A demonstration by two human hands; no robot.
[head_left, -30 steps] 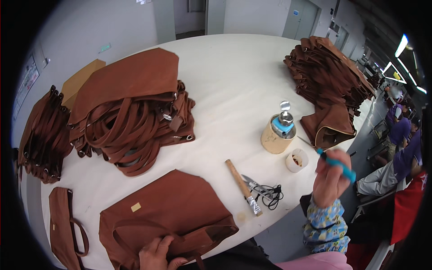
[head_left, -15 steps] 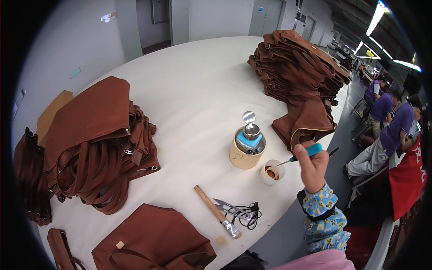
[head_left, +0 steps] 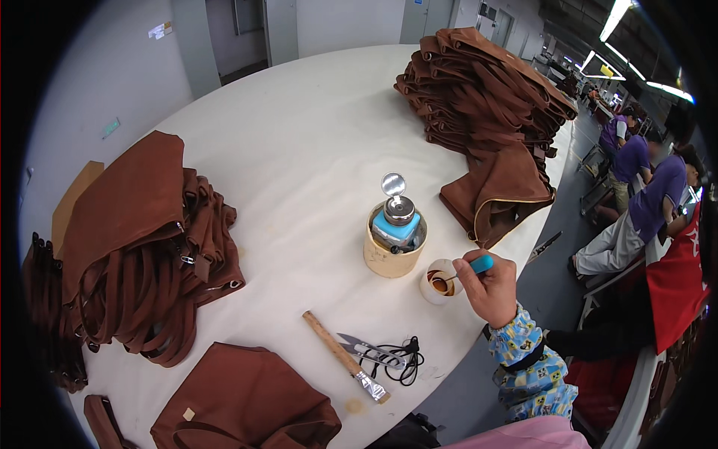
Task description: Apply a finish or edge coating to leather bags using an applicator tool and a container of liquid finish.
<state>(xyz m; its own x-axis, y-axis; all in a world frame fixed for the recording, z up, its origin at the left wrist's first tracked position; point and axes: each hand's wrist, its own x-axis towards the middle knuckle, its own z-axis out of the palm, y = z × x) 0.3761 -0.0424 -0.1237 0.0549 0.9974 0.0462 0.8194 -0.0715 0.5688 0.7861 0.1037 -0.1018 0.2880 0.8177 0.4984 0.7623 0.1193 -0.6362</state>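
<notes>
My right hand [head_left: 493,293] is closed around the teal handle of a thin-shafted tool [head_left: 482,263]. The metal shaft points down and left into a small white cup [head_left: 437,300] with brown liquid at its bottom; the tip is hard to make out. Just behind the cup is a round tan container [head_left: 392,263] holding a blue bottle [head_left: 396,221] with its metal lid flipped up. My left hand is out of the picture. A brown bag [head_left: 247,396] lies flat at the table's near side.
Left of the cup lie a wooden-handled brush [head_left: 333,340], metal scissors [head_left: 374,353] and a black cord [head_left: 408,359]. Brown bags are piled at the left [head_left: 131,202] and far right [head_left: 486,93]. Beyond the table's right edge, several people [head_left: 651,194] work.
My right hand has come down and slightly left, bringing the tool's shaft further into the white cup. The view has shifted a little, so the table things appear further left.
</notes>
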